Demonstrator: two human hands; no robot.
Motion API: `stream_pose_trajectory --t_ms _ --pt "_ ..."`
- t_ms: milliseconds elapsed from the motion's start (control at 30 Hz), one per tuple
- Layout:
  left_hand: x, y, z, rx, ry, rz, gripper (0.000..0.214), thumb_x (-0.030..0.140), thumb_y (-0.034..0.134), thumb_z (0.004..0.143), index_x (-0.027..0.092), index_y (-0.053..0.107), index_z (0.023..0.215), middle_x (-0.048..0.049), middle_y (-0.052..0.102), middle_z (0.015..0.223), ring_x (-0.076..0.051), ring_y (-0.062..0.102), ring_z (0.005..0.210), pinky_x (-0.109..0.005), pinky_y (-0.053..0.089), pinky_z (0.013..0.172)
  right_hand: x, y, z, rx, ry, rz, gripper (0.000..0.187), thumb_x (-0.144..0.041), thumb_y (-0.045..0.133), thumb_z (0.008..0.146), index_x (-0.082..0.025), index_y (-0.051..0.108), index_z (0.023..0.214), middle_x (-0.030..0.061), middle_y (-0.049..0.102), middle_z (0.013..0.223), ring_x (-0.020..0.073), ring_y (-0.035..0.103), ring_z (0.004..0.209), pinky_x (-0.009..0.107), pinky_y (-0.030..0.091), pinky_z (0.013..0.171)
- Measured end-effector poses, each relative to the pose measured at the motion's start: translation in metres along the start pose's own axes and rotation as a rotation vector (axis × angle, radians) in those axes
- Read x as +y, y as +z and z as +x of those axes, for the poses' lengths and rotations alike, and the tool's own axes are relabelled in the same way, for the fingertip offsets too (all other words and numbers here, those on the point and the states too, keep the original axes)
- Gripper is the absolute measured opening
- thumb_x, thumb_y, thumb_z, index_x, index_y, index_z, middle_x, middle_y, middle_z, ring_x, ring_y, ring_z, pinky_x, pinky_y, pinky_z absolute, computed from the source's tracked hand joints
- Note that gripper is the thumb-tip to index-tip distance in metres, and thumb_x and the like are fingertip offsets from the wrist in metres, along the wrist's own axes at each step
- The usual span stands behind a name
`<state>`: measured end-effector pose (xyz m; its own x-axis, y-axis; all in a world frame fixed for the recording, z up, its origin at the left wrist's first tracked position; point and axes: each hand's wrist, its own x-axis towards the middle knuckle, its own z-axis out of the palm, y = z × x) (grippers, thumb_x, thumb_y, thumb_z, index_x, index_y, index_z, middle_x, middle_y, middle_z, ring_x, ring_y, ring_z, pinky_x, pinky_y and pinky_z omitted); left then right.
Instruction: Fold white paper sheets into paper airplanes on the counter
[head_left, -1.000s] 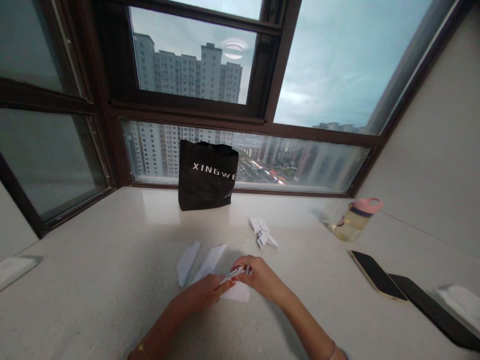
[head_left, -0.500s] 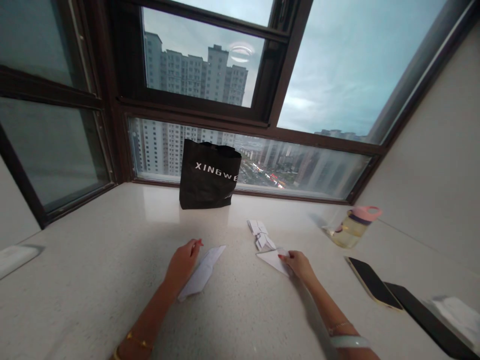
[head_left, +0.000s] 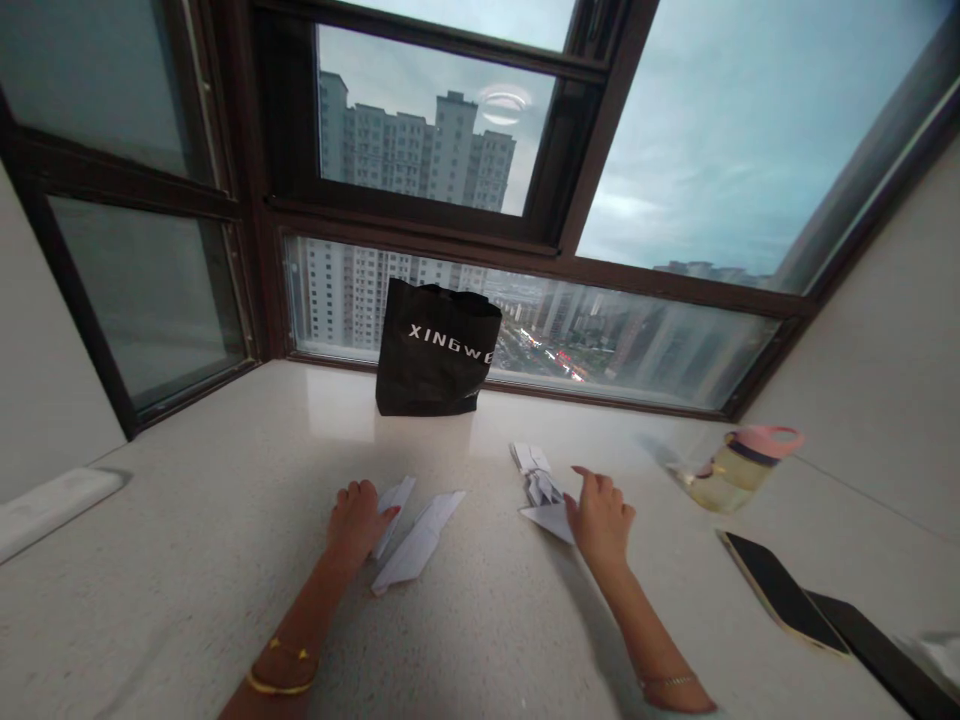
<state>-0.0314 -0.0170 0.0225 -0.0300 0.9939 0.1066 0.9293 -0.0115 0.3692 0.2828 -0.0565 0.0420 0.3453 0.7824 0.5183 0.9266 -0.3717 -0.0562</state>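
My left hand (head_left: pixel 355 518) rests on the pale counter (head_left: pixel 187 560) with its fingers curled, the thumb pressing a narrow folded white paper (head_left: pixel 396 495). A second folded paper, shaped like a dart (head_left: pixel 418 543), lies just right of it. My right hand (head_left: pixel 602 515) hovers low with its fingers loosely spread and the index finger raised. Its thumb side touches a flat folded paper triangle (head_left: pixel 550 520). Just beyond that hand sits a small heap of folded papers (head_left: pixel 534 468).
A black paper bag with white lettering (head_left: pixel 436 350) stands at the window ledge. At the right are a pink-lidded bottle (head_left: pixel 739 468), a phone (head_left: pixel 784 592) and a second dark device (head_left: pixel 877 650). A white object (head_left: pixel 52 500) lies at the far left.
The hands parted from one folded paper held between them. The right one carried it to the heap at the right and opened; the left went to the papers at the left.
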Motion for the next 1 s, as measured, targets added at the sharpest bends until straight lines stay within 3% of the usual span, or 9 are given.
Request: stream_pose_trajectory --t_ms 133,233,333,433,533,600,733,833,1000 --pt "-0.003 0.005 0.003 -0.020 0.021 -0.101 0.030 0.035 0.058 0.067 0.012 0.057 0.086 -0.0192 0.058 0.099 -0.032 0.051 0.100 -0.036 0.037 0.079 -0.068 0.012 -0.015 -0.172 -0.280 0.355 0.025 -0.029 0.053 0.076 -0.021 0.059 0.099 0.0086 0.061 0.094 0.0224 0.054 0.089 0.031 0.037 0.074" --pt "-0.004 0.008 0.008 -0.072 0.002 -0.250 0.025 0.028 0.060 0.065 0.012 0.057 0.085 -0.0157 0.061 0.093 -0.028 0.056 0.092 -0.033 0.039 0.075 -0.111 0.032 -0.023 -0.231 -0.167 0.524 0.031 -0.035 0.065 0.064 -0.018 0.061 0.090 0.0112 0.059 0.093 0.0244 0.054 0.090 0.032 0.039 0.072" --pt "-0.006 0.009 0.014 -0.113 -0.028 -0.509 0.030 0.021 0.058 0.067 0.013 0.053 0.096 -0.0086 0.063 0.084 -0.020 0.060 0.079 -0.028 0.042 0.068 -0.131 0.046 -0.023 -0.320 -0.016 0.804 0.026 -0.024 0.073 0.049 -0.018 0.059 0.071 0.0072 0.058 0.082 0.0217 0.056 0.080 0.030 0.041 0.066" --pt "-0.006 0.005 0.020 -0.019 -0.053 -0.757 0.036 0.021 0.056 0.069 0.015 0.052 0.103 -0.0066 0.063 0.083 -0.018 0.060 0.075 -0.027 0.043 0.065 -0.130 0.049 -0.018 -0.390 0.024 1.004 0.020 -0.026 0.069 0.051 -0.019 0.054 0.061 -0.0026 0.052 0.058 0.0147 0.053 0.057 0.026 0.039 0.054" --pt "-0.005 -0.001 0.023 0.109 -0.113 -0.979 0.030 0.024 0.059 0.069 0.015 0.054 0.097 -0.0088 0.064 0.088 -0.019 0.060 0.078 -0.028 0.045 0.066 -0.122 0.042 -0.013 -0.450 0.092 1.238 0.025 -0.039 0.061 0.062 -0.018 0.054 0.072 -0.0097 0.041 0.040 0.0087 0.038 0.036 0.022 0.028 0.039" --pt "-0.003 -0.003 0.022 0.120 -0.176 -1.165 0.031 0.025 0.060 0.069 0.015 0.051 0.097 -0.0094 0.064 0.090 -0.018 0.061 0.077 -0.028 0.046 0.064 -0.117 0.034 -0.010 -0.453 0.154 1.494 0.033 -0.044 0.060 0.064 -0.016 0.055 0.081 -0.0119 0.036 0.035 0.0062 0.029 0.031 0.020 0.020 0.035" --pt "0.005 -0.002 0.014 -0.022 -0.212 -1.468 0.040 0.023 0.062 0.071 0.018 0.042 0.105 -0.0102 0.067 0.090 -0.018 0.064 0.074 -0.028 0.049 0.061 -0.115 0.018 -0.006 -0.379 0.190 1.795 0.044 -0.043 0.067 0.061 -0.017 0.054 0.095 -0.0142 0.032 0.033 0.0044 0.025 0.028 0.019 0.016 0.034" --pt "0.013 -0.002 0.007 -0.148 -0.154 -1.528 0.044 0.022 0.064 0.070 0.018 0.043 0.108 -0.0118 0.068 0.093 -0.020 0.065 0.077 -0.030 0.051 0.063 -0.114 0.009 -0.003 -0.326 0.204 1.853 0.042 -0.042 0.069 0.060 -0.018 0.055 0.091 -0.0134 0.034 0.036 0.0040 0.029 0.029 0.018 0.018 0.033" --pt "0.022 -0.007 -0.001 -0.263 -0.069 -1.578 0.046 0.027 0.062 0.071 0.016 0.046 0.113 -0.0132 0.067 0.097 -0.022 0.065 0.082 -0.032 0.051 0.068 -0.106 -0.002 0.001 -0.089 0.275 1.891 0.037 -0.039 0.068 0.062 -0.021 0.057 0.093 -0.0117 0.034 0.045 0.0034 0.033 0.036 0.017 0.022 0.035"
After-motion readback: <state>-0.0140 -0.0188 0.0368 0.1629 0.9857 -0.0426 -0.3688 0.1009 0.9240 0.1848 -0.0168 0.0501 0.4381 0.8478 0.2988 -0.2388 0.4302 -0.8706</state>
